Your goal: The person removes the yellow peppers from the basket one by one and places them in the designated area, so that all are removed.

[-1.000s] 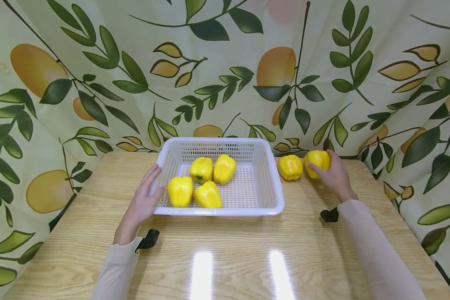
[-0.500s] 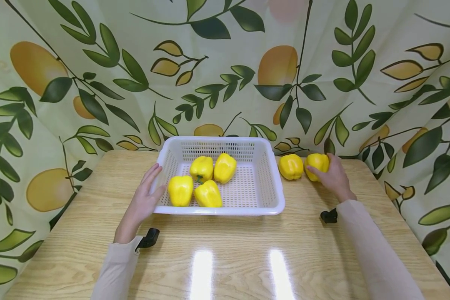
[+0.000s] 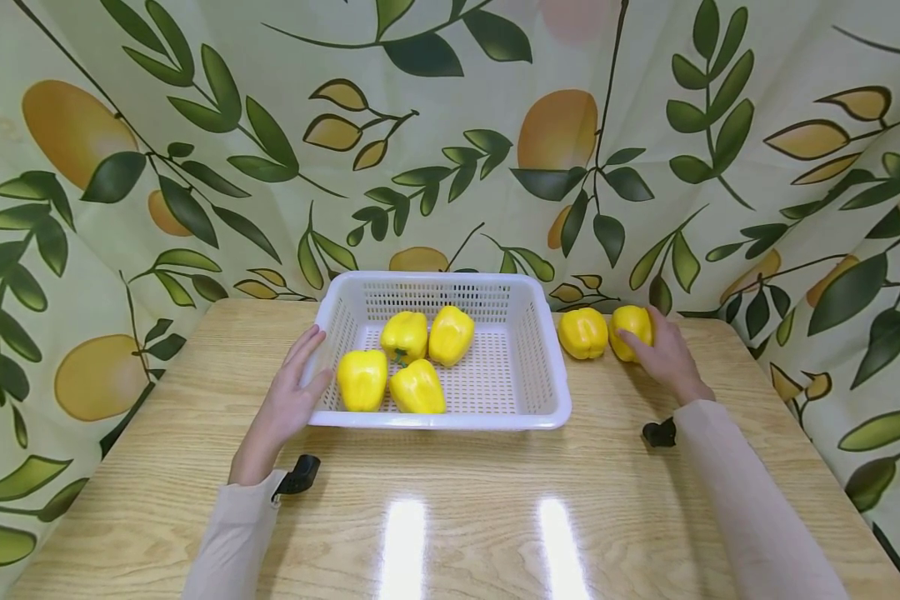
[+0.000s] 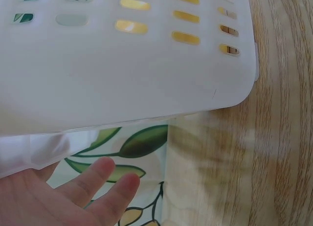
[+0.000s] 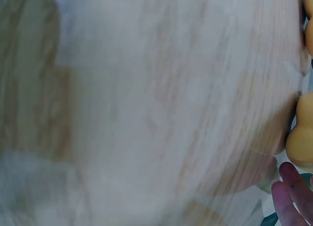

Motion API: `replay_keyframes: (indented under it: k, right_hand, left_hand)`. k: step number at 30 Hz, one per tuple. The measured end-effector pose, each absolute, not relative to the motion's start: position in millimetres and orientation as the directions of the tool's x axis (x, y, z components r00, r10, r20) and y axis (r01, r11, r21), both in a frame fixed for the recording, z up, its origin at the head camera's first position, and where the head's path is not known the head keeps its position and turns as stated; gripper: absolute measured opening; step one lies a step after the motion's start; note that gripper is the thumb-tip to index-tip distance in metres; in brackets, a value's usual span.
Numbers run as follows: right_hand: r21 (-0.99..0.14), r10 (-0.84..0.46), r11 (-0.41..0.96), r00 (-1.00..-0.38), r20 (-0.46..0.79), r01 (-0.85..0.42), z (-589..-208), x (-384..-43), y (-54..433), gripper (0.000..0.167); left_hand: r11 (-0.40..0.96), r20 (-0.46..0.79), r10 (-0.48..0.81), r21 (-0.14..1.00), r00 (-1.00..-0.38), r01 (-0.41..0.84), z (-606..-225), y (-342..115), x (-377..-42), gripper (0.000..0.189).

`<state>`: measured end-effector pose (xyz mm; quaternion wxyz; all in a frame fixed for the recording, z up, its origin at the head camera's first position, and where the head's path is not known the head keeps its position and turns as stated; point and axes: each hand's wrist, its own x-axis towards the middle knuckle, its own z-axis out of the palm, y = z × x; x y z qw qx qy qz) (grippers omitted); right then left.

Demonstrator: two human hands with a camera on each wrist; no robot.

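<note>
A white plastic basket stands on the table with several yellow bell peppers in its left half. My left hand rests with fairly straight fingers against the basket's left side. In the left wrist view, its fingers spread below the basket rim. Right of the basket, another yellow bell pepper sits on the table. Just beside it is one more yellow bell pepper, which my right hand holds, thumb in front and fingers behind its right side. Fingertips show near a pepper in the right wrist view.
The wooden table ends at the back against a hanging cloth printed with leaves and fruit. Cloth also closes off both sides. Each wrist bears a small black camera.
The pepper in my right hand has shifted slightly down, then slightly left, close to its neighbour. My left hand stays against the basket, and the peppers inside it lie as before.
</note>
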<state>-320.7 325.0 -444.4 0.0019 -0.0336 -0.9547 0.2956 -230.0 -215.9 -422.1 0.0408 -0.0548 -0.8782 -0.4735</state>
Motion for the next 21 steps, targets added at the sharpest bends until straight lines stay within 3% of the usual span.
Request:
replay_keyframes:
  k: [7, 21]
  right_hand:
    - [-0.571, 0.050, 0.819, -0.999, -0.019, 0.052, -443.0, -317.7, 326.4, 0.084]
    - [-0.588, 0.073, 0.806, -0.997, -0.027, 0.075, -441.8, -314.2, 331.2, 0.093]
  left_hand:
    - [0.544, 0.127, 0.061, 0.828, -0.990, 0.139, -421.8, -214.7, -230.4, 0.062]
    - [0.555, 0.111, 0.055, 0.822, -0.992, 0.123, -420.6, -215.7, -229.3, 0.062]
